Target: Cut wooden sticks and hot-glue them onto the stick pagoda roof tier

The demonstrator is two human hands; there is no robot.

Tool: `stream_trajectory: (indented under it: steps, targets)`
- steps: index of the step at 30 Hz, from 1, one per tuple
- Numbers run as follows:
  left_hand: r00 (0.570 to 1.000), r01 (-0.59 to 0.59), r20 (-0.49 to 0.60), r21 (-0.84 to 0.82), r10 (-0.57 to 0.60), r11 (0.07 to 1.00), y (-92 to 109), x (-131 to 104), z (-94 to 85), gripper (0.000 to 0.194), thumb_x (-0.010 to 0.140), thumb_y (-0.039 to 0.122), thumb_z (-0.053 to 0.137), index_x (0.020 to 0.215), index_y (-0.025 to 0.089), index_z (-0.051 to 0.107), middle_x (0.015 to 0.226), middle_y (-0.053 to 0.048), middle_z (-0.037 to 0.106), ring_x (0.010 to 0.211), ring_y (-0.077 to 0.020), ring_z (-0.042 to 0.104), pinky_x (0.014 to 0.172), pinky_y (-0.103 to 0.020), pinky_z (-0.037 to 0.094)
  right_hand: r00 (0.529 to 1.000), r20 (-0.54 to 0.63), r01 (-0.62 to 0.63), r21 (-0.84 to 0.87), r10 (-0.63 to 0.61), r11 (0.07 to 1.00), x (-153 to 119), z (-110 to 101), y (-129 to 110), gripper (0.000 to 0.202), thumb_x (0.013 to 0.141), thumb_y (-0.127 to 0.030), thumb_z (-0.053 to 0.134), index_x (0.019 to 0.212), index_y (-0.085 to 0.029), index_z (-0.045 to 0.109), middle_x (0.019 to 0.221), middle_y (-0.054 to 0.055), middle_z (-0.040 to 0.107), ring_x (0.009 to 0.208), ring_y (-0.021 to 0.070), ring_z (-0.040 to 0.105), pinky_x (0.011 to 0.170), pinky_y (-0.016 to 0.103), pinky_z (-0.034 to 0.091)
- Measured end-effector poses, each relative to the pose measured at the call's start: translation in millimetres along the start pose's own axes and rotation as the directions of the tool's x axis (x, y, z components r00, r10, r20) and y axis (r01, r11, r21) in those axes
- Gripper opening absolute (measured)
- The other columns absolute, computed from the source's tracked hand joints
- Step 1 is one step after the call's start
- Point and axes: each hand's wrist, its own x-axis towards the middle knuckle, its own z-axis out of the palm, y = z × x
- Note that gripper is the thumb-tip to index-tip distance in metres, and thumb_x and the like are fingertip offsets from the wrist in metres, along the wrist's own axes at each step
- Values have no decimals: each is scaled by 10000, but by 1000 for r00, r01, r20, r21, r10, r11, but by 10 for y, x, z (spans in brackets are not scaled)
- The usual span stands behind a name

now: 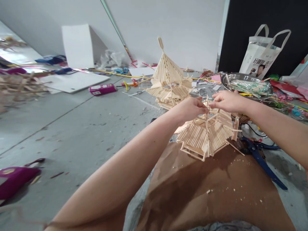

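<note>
A small pavilion model (209, 131) made of pale wooden sticks stands before me on brown paper (216, 189), with a sloping many-sided stick roof. At its open top, my left hand (192, 107) pinches around a short upright wooden stick (207, 99). My right hand (228, 101) reaches in from the other side, fingers curled with the tips close to the same stick; what they grip, if anything, is too small to make out. Just behind stands a second, taller stick pavilion (168, 73) with a pointed roof and finial.
Blue-handled cutters (262, 160) lie right of the model. A metal bowl (225, 84) with wrapped sticks and a white carrier bag (256, 57) are behind my right hand. Purple glue-gun-like tools (103, 89) lie on the grey floor (84, 128). Stick scraps (21, 83) are heaped far left.
</note>
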Motion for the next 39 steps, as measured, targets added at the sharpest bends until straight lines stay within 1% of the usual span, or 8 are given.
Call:
stream_trajectory:
  steps: [7, 12, 17, 22, 26, 31, 35, 39]
  targets:
    - [1000, -10, -4, -57, 9, 998, -51, 22, 27, 151, 717, 271, 581, 685, 172, 690, 1283, -106, 530, 1296, -263, 340, 1013, -363, 295, 992, 126, -45, 367, -1, 929, 21, 84, -36, 238, 785, -342, 546, 637, -184, 647, 894, 67, 690, 939, 208, 595, 842, 329, 438]
    - [1000, 3, -6, -95, -4, 996, -51, -6, -27, 131, 707, 266, 599, 650, 177, 676, 1213, -84, 577, 1236, -251, 416, 985, -336, 315, 985, 162, -132, 496, 57, 858, 3, 105, -35, 168, 710, -322, 624, 617, -183, 623, 793, 49, 688, 783, 188, 613, 735, 319, 475]
    - [981, -29, -192, -157, -2, 987, -134, -105, -139, 130, 725, 284, 592, 691, 171, 648, 765, -36, 638, 849, -193, 584, 812, -325, 411, 977, 184, -190, 534, 106, 824, -10, 105, -68, 174, 727, -300, 595, 602, -179, 612, 767, 74, 683, 694, 188, 622, 667, 334, 493]
    - [954, 3, -273, -411, -126, 912, -165, -242, -185, 112, 745, 199, 572, 643, 156, 550, 587, 12, 527, 552, -101, 503, 626, -272, 424, 967, 190, -244, 526, 167, 815, 8, 111, -73, 160, 705, -294, 615, 591, -183, 597, 777, 83, 686, 682, 202, 626, 649, 362, 502]
    - [958, 77, -133, -739, -256, 669, -128, -309, -152, 46, 751, 123, 561, 733, 151, 529, 648, -2, 585, 599, -101, 575, 710, -281, 465, 964, 201, -257, 547, 173, 796, 23, 128, -58, 166, 696, -284, 628, 570, -180, 598, 787, 92, 688, 693, 208, 628, 672, 374, 507]
    - [958, 186, 66, -883, -278, 430, -161, -249, -70, 107, 755, 68, 514, 820, 152, 506, 616, -28, 606, 595, -130, 616, 649, -269, 478, 953, 259, -285, 595, 157, 751, 27, 131, -56, 179, 690, -274, 644, 538, -193, 596, 810, 82, 696, 740, 219, 637, 680, 369, 508]
    - [961, 261, 207, -902, -185, 345, -195, -142, -40, 84, 782, 90, 464, 750, 139, 524, 633, -62, 631, 580, -141, 624, 625, -268, 486, 961, 231, -263, 585, 153, 767, 37, 133, -56, 138, 653, -303, 688, 595, -189, 638, 862, 81, 698, 814, 231, 633, 706, 368, 508]
    - [950, 313, 286, -875, -127, 370, -209, -54, -33, 164, 808, 111, 425, 711, 112, 557, 617, -74, 641, 554, -145, 624, 591, -265, 495, 972, 201, -216, 567, 121, 795, 40, 140, -47, 157, 637, -340, 707, 652, -190, 664, 903, 74, 700, 852, 228, 629, 731, 354, 508]
